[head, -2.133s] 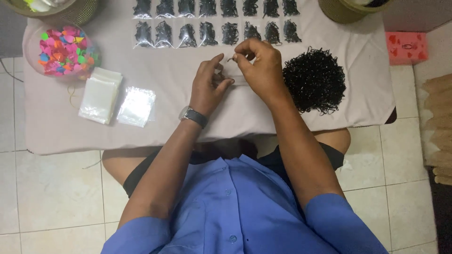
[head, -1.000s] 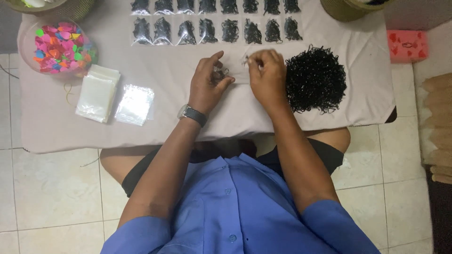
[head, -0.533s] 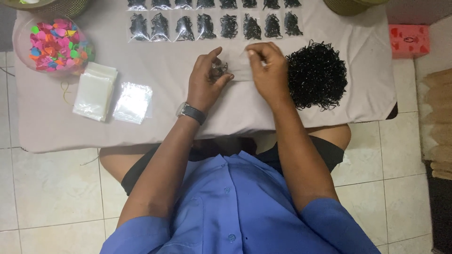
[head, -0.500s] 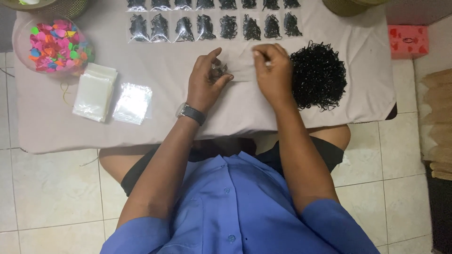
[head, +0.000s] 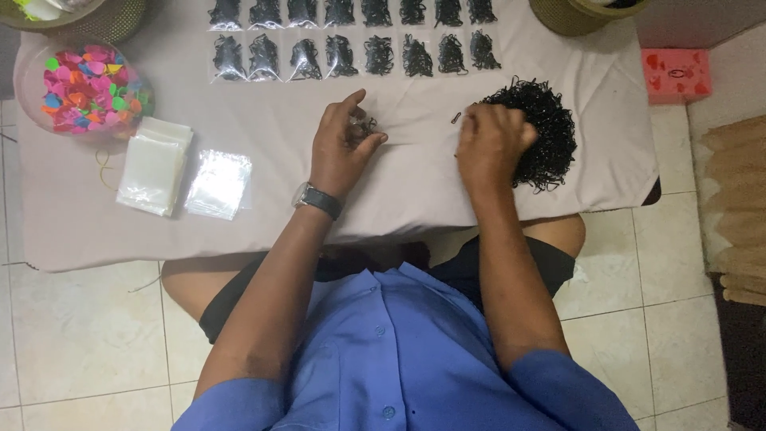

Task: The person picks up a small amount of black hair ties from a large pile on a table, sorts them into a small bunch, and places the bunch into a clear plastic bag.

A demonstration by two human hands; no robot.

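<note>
My left hand [head: 341, 148], with a dark wristwatch on its wrist, pinches a small clear bag holding black elastic bands [head: 365, 126] just above the cloth-covered table [head: 415, 187]. My right hand [head: 487, 142] rests at the left edge of a loose pile of black elastic bands [head: 546, 132]. Its fingers are curled into the pile and their tips are hidden. A single band [head: 456, 118] lies on the cloth just left of that hand.
Two rows of filled small bags [head: 351, 56] lie along the table's far side. A clear bowl of coloured pieces [head: 88, 88] and two stacks of empty clear bags [head: 155, 164] [head: 217, 183] sit at the left. A pink box [head: 677, 74] lies at the right, with green baskets [head: 570, 12] at the far corners.
My right hand has left the small bag and moved right to the pile of bands. My left hand keeps the bag, so the hands are now apart.
</note>
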